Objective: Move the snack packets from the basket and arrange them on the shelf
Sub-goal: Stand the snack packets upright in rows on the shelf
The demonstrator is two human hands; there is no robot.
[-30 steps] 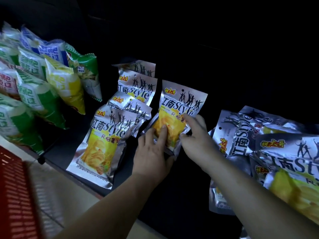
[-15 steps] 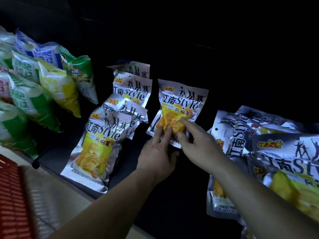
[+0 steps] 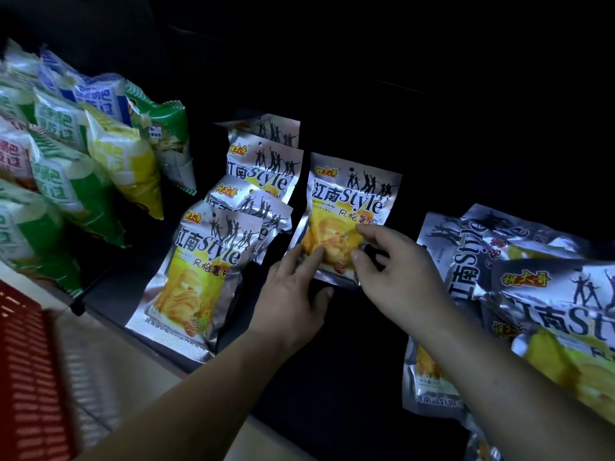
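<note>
A silver and yellow snack packet [image 3: 349, 201] lies on the dark shelf [image 3: 332, 377], just right of a row of matching packets [image 3: 206, 267]. My left hand [image 3: 293, 294] rests straight fingers on its lower left corner, with the thumb just below the bottom edge. At the lower right corner, my right hand [image 3: 396, 274] pinches the packet between index finger and thumb. The red basket [image 3: 20, 361] shows at the lower left edge, and its inside is out of sight.
A loose pile of the same silver packets [image 3: 532, 294] lies at the right of the shelf. Green, yellow and blue snack bags [image 3: 66, 181] fill the shelf section on the left. The shelf's back is too dark to make out.
The packet has slid farther back on the shelf and straightened beside the row. Both hands now sit at its lower edge instead of over its middle.
</note>
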